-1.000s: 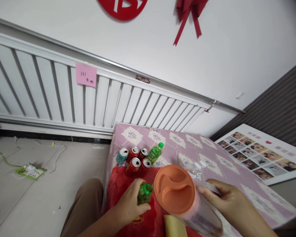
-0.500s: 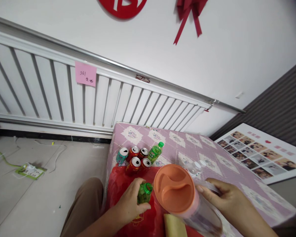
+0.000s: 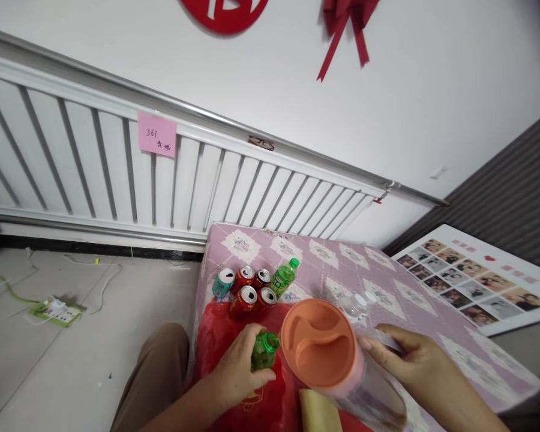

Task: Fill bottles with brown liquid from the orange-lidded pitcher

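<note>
The uncapped green bottle [image 3: 261,358] is encircled by the fingers of the left hand [image 3: 237,371]; at its three o'clock, the tilted pitcher [image 3: 321,342] is gripped by its handle [image 3: 384,341], right hand [image 3: 418,360] fingers curled. Both mouths are best aligned steadily.

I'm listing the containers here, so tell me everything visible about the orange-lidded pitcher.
The pitcher has a see-through, plastic-looking body, a pinkish collar below its round orange lid, and a pale handle. A curved ridge crosses the lid's top. Something darker shows inside. It tilts leftward, its handle in the right hand, lid beside an open green bottle; whether they touch is unclear.
</note>
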Demonstrator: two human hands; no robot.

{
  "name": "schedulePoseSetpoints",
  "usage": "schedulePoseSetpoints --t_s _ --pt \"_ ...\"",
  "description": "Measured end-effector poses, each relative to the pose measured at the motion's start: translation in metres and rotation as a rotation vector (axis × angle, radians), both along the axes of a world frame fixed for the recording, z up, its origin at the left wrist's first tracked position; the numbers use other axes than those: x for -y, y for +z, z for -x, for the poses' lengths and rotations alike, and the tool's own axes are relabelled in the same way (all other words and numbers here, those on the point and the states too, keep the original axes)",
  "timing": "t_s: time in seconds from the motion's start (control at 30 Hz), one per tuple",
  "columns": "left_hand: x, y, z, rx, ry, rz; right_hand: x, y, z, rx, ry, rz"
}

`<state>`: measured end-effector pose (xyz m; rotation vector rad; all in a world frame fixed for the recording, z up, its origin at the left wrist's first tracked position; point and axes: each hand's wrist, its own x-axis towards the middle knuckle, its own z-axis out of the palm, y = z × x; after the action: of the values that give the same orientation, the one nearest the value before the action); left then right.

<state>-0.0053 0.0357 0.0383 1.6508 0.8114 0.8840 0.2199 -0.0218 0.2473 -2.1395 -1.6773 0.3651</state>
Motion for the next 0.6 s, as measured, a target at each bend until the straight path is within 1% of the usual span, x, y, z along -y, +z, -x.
schedulePoseSetpoints --t_s 0.27,0.47,0.6 --pt "-0.0011 0.0009 0.0013 0.001 -0.005 0.01 0.0005 -0.0088 -0.0088 -0.018 -0.004 -0.058" --pt "-0.0013 0.0001 0.002 0.003 -0.005 0.005 0.0013 -0.0101 -0.0085 -0.063 -0.008 -0.067" --pt "-0.0018 0.001 0.0028 0.006 -0.004 0.007 0.0011 -0.009 -0.0057 -0.04 -0.007 -0.07"
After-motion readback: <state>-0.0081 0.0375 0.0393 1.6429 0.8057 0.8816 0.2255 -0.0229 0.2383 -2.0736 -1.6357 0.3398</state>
